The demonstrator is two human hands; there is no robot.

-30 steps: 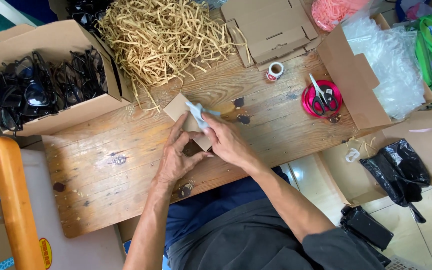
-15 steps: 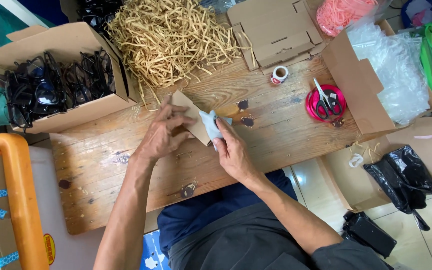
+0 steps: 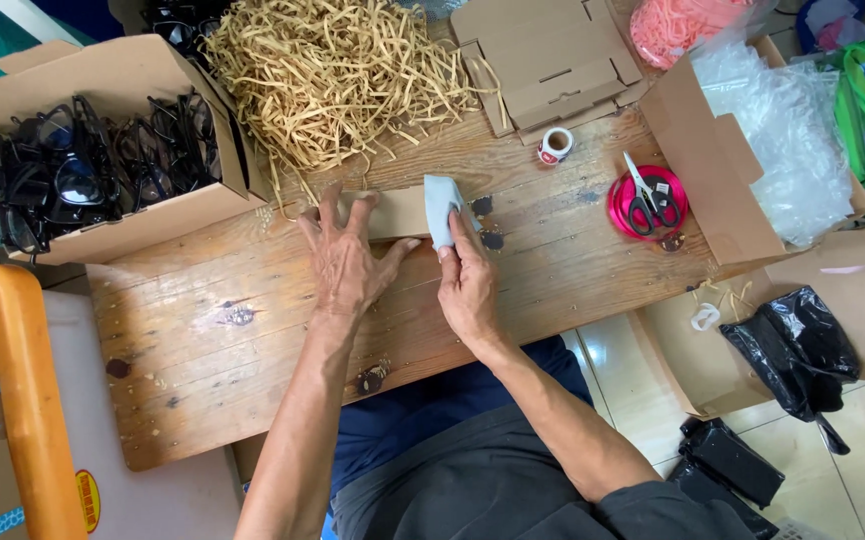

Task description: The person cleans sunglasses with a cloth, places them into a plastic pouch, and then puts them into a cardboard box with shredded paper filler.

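On the wooden desk [image 3: 253,330], just below the straw pile [image 3: 338,75], the left hand [image 3: 348,262] pressed spread fingers on a flat cardboard box [image 3: 398,212]; the right hand [image 3: 465,285] pinched a pale cloth [image 3: 441,208] at that box's right end.

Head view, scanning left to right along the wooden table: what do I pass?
Box of black glasses → left hand → pale cloth pinched in right hand → tape roll → scissors on pink ribbon spool → box of clear plastic bags.

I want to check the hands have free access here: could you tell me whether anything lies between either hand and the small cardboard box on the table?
Nothing visible does. The left hand presses flat on the small cardboard box, and the right hand holds a pale blue cloth against the box's end.
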